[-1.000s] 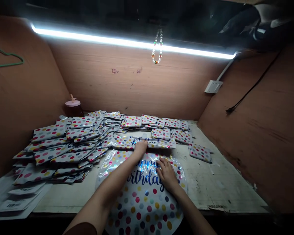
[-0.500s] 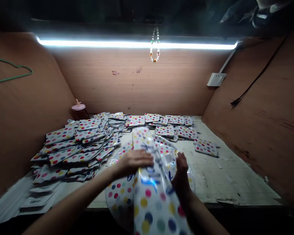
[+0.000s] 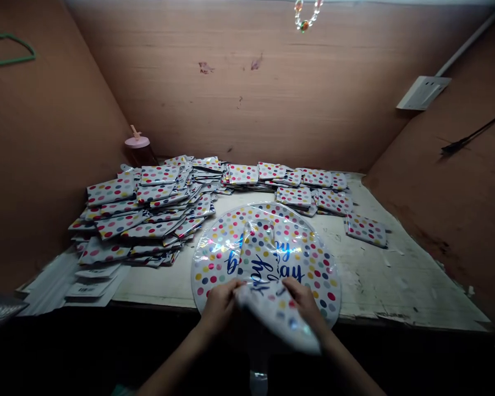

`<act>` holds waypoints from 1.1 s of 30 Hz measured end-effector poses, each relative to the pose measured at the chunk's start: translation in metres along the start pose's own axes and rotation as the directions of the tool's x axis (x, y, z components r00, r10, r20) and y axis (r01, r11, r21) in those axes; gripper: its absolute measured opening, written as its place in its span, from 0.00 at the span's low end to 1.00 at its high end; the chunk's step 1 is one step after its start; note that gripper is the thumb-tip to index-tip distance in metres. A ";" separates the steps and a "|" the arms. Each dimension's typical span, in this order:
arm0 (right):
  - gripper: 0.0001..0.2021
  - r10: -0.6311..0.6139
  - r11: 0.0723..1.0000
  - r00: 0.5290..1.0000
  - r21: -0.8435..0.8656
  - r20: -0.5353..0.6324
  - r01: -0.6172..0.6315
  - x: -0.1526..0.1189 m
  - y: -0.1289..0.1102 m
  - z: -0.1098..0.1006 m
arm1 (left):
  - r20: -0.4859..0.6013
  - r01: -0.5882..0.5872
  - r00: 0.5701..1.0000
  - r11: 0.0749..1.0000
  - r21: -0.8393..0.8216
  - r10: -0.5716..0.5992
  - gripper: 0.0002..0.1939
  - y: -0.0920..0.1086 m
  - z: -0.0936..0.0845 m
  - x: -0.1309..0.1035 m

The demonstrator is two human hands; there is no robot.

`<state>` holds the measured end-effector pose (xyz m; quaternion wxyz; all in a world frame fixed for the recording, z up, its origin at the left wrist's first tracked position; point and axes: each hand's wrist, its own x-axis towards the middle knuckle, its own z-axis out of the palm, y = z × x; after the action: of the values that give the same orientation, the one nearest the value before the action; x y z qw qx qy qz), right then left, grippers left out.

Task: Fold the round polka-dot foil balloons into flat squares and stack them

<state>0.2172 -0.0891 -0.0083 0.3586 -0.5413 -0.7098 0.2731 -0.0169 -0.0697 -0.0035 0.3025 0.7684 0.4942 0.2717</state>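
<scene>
Both hands grip a folded dotted foil balloon [image 3: 260,247], a narrow strip with dark blue lettering. My left hand [image 3: 220,305] pinches its left edge and my right hand [image 3: 307,305] its right edge, near the table's front. Between the hands the strip's near end bends up and is blurred. Below it hangs a narrow shiny tail [image 3: 258,379]. Underneath lies a flat round foil balloon [image 3: 214,264] with coloured dots and blue script, partly covered by the strip and my hands.
A tall heap of folded dotted balloons [image 3: 124,225] fills the table's left side. More folded packs [image 3: 292,196] line the back and right. Pale labelled cards [image 3: 93,286] lie front left. A pink-lidded cup [image 3: 138,148] stands behind the heap. Wooden walls [image 3: 231,110] enclose the table.
My hands have come closer together and nearer the front edge, now pinching the strip's sides. The strip's near end has folded upward. The view has tilted down.
</scene>
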 end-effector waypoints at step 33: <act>0.26 -0.324 0.695 0.809 -0.457 0.490 0.555 0.046 -0.010 -0.020 | 0.171 -0.162 0.982 0.802 0.576 0.076 0.39 0.010 0.017 0.062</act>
<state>0.2205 -0.0477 0.0215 0.0903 -0.3721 -0.9227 0.0446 0.0242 -0.0191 0.0001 0.0666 0.8707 0.4823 0.0699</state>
